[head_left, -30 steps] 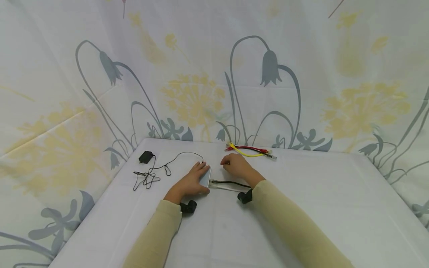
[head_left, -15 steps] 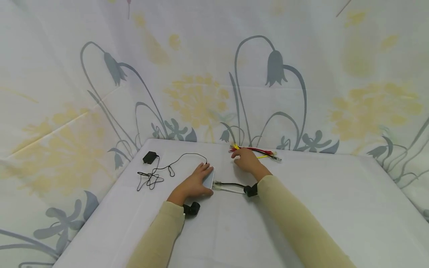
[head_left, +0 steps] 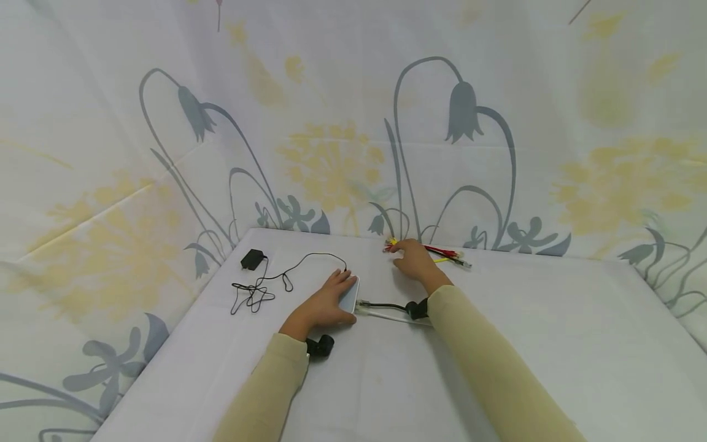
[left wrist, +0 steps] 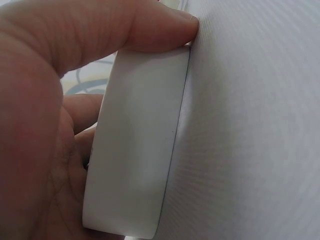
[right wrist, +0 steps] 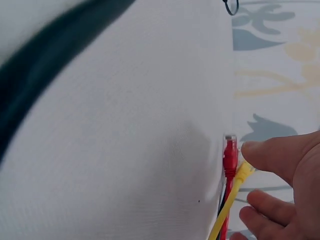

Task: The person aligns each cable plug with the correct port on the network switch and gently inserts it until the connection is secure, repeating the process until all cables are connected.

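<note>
Right hand point(head_left: 415, 261) has moved up to the left-to-right cable bundle point(head_left: 448, 253); its parted thumb and fingers hold nothing, yellow plug point(right wrist: 244, 171) just beside the thumb. Left hand point(head_left: 326, 307) grips the white box point(left wrist: 135, 140).

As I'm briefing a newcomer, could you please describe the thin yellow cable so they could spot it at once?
Follow the white cloth-covered table to its far edge, by the pale flower-printed backdrop. There, at the person's bare right hand, lies a small group of thin cables. Beside a red cable with a clear plug, the thin yellow cable is the only yellow one.
</note>
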{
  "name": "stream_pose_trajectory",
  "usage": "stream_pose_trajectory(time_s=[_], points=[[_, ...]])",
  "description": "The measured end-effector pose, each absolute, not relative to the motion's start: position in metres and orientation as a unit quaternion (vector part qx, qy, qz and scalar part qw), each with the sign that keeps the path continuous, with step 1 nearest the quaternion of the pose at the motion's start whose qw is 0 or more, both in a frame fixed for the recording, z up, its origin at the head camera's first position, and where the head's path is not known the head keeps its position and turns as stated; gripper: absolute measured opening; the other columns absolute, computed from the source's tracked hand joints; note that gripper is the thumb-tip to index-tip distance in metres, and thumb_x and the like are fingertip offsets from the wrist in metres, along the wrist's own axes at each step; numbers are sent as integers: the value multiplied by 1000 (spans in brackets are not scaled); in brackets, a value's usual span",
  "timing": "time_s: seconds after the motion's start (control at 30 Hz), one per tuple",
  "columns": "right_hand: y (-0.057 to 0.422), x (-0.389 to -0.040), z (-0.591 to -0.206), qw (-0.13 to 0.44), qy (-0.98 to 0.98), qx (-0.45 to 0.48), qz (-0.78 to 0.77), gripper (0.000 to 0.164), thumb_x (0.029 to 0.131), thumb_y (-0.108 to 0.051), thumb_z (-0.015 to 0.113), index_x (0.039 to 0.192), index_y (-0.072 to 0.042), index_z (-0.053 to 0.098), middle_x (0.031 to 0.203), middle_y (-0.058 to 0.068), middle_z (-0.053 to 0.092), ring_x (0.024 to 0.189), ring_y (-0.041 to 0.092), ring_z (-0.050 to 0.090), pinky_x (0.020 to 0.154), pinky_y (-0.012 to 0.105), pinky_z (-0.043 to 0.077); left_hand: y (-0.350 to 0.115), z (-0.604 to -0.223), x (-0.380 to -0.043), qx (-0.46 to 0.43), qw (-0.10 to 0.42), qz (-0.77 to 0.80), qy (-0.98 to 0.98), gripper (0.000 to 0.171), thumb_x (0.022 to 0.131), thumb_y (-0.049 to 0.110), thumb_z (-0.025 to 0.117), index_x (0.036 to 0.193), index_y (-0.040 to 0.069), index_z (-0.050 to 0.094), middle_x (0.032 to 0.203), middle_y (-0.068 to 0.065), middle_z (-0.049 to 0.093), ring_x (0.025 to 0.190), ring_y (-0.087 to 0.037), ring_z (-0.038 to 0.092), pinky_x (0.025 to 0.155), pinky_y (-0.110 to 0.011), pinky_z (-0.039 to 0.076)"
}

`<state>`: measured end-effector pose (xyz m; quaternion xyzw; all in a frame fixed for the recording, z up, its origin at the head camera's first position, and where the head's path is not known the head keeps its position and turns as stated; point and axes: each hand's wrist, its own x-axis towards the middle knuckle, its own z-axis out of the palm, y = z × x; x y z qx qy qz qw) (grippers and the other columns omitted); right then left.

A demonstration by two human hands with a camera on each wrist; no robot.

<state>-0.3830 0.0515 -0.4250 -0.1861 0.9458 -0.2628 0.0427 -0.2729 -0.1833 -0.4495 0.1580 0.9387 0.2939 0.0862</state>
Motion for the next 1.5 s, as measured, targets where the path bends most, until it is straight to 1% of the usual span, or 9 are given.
stream_pose_trajectory(time_s=[0.3, 0.43, 0.53, 0.6, 0.77, 0.9, 1.03, 1.3, 1.5], points=[[57, -384, -427, 76, 950, -151, -261, 32, 95, -16, 54, 125, -9, 62, 142, 18, 52, 133, 36, 46, 109, 50, 37, -179, -447, -271, 163, 85, 296, 937, 91, 75, 24, 78, 153, 16, 32, 163, -4, 18, 153, -25, 2, 118, -50, 23], [59, -385, -429, 69, 949, -155, -265, 31, 95, -16, 54, 124, -8, 62, 129, 19, 59, 119, 34, 55, 100, 48, 44, -178, -447, -271, 160, 84, 294, 939, 91, 75, 25, 78, 153, 16, 32, 163, -3, 18, 153, -25, 2, 118, -50, 23], [59, -386, -430, 61, 948, -163, -265, 27, 95, -17, 55, 120, -7, 62, 115, 17, 64, 104, 31, 60, 91, 44, 48, -178, -448, -271, 157, 85, 289, 940, 91, 75, 25, 77, 153, 17, 31, 163, -2, 18, 153, -23, 2, 118, -49, 23], [59, -387, -433, 56, 950, -169, -256, 26, 95, -19, 57, 117, -7, 64, 109, 15, 66, 99, 28, 61, 87, 42, 49, -179, -449, -272, 158, 83, 287, 941, 91, 76, 25, 77, 153, 17, 31, 163, -2, 18, 153, -23, 2, 118, -48, 23], [60, -390, -442, 52, 958, -169, -226, 28, 93, -21, 61, 116, -6, 68, 112, 12, 69, 104, 27, 63, 91, 42, 49, -178, -450, -272, 160, 81, 290, 940, 90, 75, 24, 78, 153, 16, 32, 163, -3, 19, 153, -24, 3, 118, -49, 23], [63, -389, -445, 60, 959, -157, -227, 29, 92, -17, 61, 115, -2, 69, 115, 14, 69, 108, 30, 62, 94, 43, 49, -177, -449, -272, 163, 82, 292, 939, 90, 75, 25, 78, 153, 15, 32, 163, -3, 19, 153, -25, 3, 118, -49, 23], [66, -386, -443, 59, 958, -156, -233, 28, 92, -17, 61, 114, -1, 69, 114, 14, 69, 106, 29, 62, 93, 43, 49, -177, -447, -272, 165, 84, 289, 939, 90, 76, 26, 78, 153, 15, 32, 163, -4, 19, 153, -25, 3, 118, -49, 23], [69, -385, -434, 65, 948, -155, -270, 27, 96, -24, 57, 118, -7, 59, 109, 15, 66, 95, 26, 61, 83, 39, 49, -180, -447, -271, 162, 86, 289, 940, 91, 76, 25, 77, 153, 15, 31, 163, -4, 17, 153, -24, 1, 119, -49, 22], [72, -382, -424, 64, 935, -149, -316, 32, 97, -28, 56, 122, -8, 56, 109, 13, 66, 90, 24, 60, 76, 36, 47, -183, -449, -271, 158, 84, 294, 939, 91, 76, 25, 78, 153, 14, 32, 163, -5, 18, 153, -26, 2, 118, -51, 23]])
